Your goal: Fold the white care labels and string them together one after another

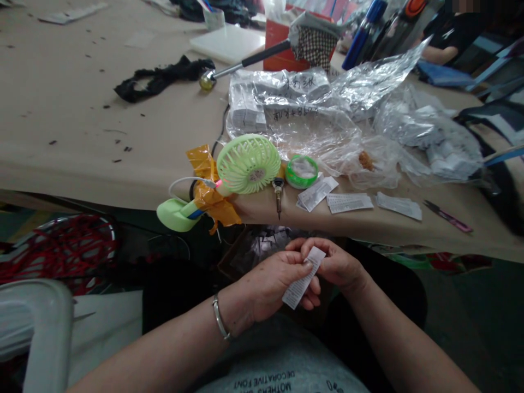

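To the far left of my grip, a light-green plastic fan with a round slotted cage [249,164] was bound to the counter [164,147] by glossy amber tape [221,210], probably to keep it steady at the front edge. My left grip [274,279] pinched a narrow white strip covered in small print [302,284], thumb pressed on its face, which left the lower end sticking out and, I judged, kept the print readable. Just beyond, a slim metal tool with a pointed tip [279,197] had its point toward me, beside a round green-rimmed tub [302,171]. My right grip [341,263] was curled at the strip's far end and seemed to pinch it, though some fingertips were hidden. Past it, three small stacks of white printed slips [350,202] sat in a row, likely for easy reach, followed by a small pink-handled cutter [448,215].

As for edges, the stretch of counter beyond the fan held only dark scraps near me. Both grips were below the front edge, over my lap, with some room to turn the strip. Ahead, the tool and tub narrowed the way; farther right, crumpled clear plastic bags [347,109] crowded in behind the slips.
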`<state>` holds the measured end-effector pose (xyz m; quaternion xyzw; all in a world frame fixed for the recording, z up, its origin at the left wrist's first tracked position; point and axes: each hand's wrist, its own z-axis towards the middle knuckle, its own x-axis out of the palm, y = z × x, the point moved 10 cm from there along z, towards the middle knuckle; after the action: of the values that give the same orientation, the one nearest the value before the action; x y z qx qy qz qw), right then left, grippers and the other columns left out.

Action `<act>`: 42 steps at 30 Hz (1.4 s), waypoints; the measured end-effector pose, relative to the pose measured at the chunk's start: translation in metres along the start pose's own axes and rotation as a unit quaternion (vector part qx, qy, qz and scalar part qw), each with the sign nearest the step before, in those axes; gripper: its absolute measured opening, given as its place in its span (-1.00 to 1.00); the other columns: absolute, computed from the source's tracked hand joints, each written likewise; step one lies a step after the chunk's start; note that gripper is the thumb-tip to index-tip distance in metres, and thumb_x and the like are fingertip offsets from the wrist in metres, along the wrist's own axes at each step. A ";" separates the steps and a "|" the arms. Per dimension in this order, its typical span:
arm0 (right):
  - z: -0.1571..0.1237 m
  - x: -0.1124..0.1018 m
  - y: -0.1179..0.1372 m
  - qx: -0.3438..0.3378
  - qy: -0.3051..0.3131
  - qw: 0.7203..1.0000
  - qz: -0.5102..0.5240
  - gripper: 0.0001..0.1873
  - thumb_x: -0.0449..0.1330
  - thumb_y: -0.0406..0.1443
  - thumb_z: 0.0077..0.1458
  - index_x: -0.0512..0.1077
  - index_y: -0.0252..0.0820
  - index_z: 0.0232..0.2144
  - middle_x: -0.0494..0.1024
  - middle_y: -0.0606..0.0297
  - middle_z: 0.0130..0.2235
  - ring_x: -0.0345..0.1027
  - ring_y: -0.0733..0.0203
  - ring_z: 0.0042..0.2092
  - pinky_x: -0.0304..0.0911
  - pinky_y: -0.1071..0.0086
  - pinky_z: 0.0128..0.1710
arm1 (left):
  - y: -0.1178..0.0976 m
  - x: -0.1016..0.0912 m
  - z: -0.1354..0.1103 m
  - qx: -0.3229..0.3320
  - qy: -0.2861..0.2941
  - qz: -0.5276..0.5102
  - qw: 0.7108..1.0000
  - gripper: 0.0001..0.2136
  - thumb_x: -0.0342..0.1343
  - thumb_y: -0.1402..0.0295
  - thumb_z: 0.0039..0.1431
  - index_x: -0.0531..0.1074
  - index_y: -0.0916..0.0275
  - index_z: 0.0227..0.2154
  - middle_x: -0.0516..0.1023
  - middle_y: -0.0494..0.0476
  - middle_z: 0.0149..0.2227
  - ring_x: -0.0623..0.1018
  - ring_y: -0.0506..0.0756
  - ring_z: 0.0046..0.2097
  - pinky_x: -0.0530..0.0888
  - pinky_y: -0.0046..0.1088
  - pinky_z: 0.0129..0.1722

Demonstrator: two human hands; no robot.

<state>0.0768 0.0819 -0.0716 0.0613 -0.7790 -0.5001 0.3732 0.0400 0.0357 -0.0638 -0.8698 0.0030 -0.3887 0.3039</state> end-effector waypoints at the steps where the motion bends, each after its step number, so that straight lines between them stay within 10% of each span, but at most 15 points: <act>1: -0.001 -0.001 0.001 -0.002 -0.001 1.000 -0.013 -0.74 0.41 -0.23 -0.22 0.51 -0.16 -0.41 0.49 0.22 -0.05 0.39 0.10 -0.03 0.25 0.24 0.01 | 0.000 -0.001 0.000 0.001 -0.003 0.004 1.000 -0.84 0.08 0.30 0.15 0.36 0.33 -0.37 0.47 0.06 -0.55 0.48 -0.03 -0.59 0.40 -0.55 -0.56; 6: -0.010 -0.004 0.019 -0.042 -0.075 0.975 -0.207 -0.52 0.29 -0.17 -0.04 0.40 -0.06 -0.03 0.49 0.23 -0.04 0.43 0.14 -0.11 0.33 0.26 -0.08 | -0.008 -0.009 -0.002 0.027 -0.031 0.004 0.999 -0.81 0.10 0.27 0.12 0.38 0.33 -0.41 0.44 0.04 -0.55 0.46 -0.05 -0.58 0.36 -0.57 -0.58; 11: -0.031 0.014 0.062 -0.193 -0.191 0.825 -0.496 -0.54 0.16 -0.26 0.11 0.29 -0.08 0.08 0.36 0.16 0.08 0.25 0.08 0.11 0.18 0.20 0.12 | -0.016 -0.017 -0.005 0.057 -0.056 -0.014 0.997 -0.82 0.09 0.28 0.13 0.38 0.33 -0.41 0.43 0.03 -0.53 0.46 -0.06 -0.56 0.36 -0.59 -0.57; 15: -0.029 0.027 0.058 -0.201 -0.176 0.773 -0.576 -0.60 0.10 -0.28 0.16 0.31 -0.12 0.06 0.39 0.13 0.04 0.27 0.09 0.09 0.21 0.19 0.10 | -0.014 -0.022 -0.005 0.053 -0.074 -0.011 0.996 -0.83 0.09 0.30 0.13 0.39 0.33 -0.38 0.43 0.03 -0.53 0.46 -0.06 -0.56 0.36 -0.59 -0.56; 18: -0.029 0.024 0.058 -0.205 -0.194 0.782 -0.556 -0.58 0.10 -0.29 0.16 0.28 -0.10 0.08 0.39 0.13 0.06 0.27 0.09 0.10 0.19 0.18 0.11 | -0.015 -0.024 -0.006 0.059 -0.077 -0.012 0.995 -0.83 0.10 0.29 0.13 0.38 0.33 -0.38 0.43 0.03 -0.52 0.46 -0.05 -0.55 0.35 -0.59 -0.57; 26: -0.014 -0.006 0.036 -0.116 -0.260 0.930 -0.233 -0.86 0.20 -0.21 0.06 0.42 -0.13 -0.32 0.48 0.39 -0.41 0.35 0.32 -0.40 0.29 0.47 -0.36 | -0.022 -0.030 -0.013 0.109 -0.095 0.007 0.989 -0.74 0.06 0.19 0.15 0.41 0.31 -0.27 0.42 0.01 -0.52 0.44 -0.05 -0.55 0.34 -0.58 -0.55; 35: 0.006 0.001 0.036 -0.093 -0.269 0.928 -0.240 -0.82 0.21 -0.19 0.01 0.39 -0.19 -0.48 0.37 0.43 -0.55 0.20 0.37 -0.53 0.16 0.48 -0.52 | -0.039 -0.041 -0.025 0.160 -0.165 0.079 0.970 -0.80 0.02 0.27 0.16 0.39 0.31 -0.44 0.43 0.04 -0.53 0.41 -0.03 -0.51 0.34 -0.53 -0.47; 42: 0.016 0.024 0.061 -0.147 -0.250 0.890 -0.351 -0.85 0.15 -0.22 0.07 0.40 -0.18 -0.44 0.43 0.36 -0.47 0.26 0.32 -0.44 0.21 0.46 -0.44 | -0.081 -0.056 -0.046 0.287 -0.268 0.241 0.888 -0.87 0.07 0.37 0.10 0.50 0.25 -0.44 0.50 0.03 -0.44 0.43 0.03 -0.36 0.34 -0.50 -0.33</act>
<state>0.0662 0.1129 -0.0121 0.1481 -0.6918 -0.7061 -0.0291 -0.0490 0.0912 -0.0352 -0.7880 0.0197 -0.0397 0.6141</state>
